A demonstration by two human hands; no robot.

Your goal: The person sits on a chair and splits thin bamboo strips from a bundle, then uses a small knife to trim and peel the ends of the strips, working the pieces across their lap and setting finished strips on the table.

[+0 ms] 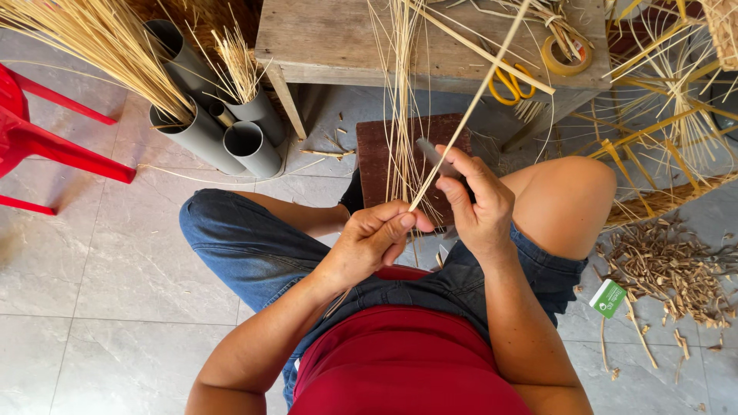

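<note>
- So the left hand (373, 238) is pinched shut on a long pale cane strip (469, 107), thumb and fingers squeezed together on its lower end, right in front of the wooden bench (338, 38).
- The strip runs from that pinch up and away at a slant, crossing over the bench top toward its far edge.
- The right hand (477, 204) is clamped around a small knife (432, 154), grey blade sticking out toward the bench and sitting right against the strip, just beyond the left hand.
- Both hands hover over the person's lap, denim shorts and a red top below, nearer than the bench.
- A loose bundle of thin cane strands (400, 115) hangs down off the bench's front edge, just behind the hands.
- On the bench top, toward its right end: yellow-handled scissors (511, 83) and a roll of tape (567, 55), near each other.
- Left of the bench, a cluster of grey pipes (231, 131) leans on the floor with cane sticks poking out of some of them.
- Further left of the bench there's a red plastic chair (46, 138).
- Right of the bench, on the floor tiles, a heap of brown cane scraps (669, 269), with a small green card (609, 298) beside it.
- A half-woven cane frame (676, 100) sits just right of the bench.
</note>
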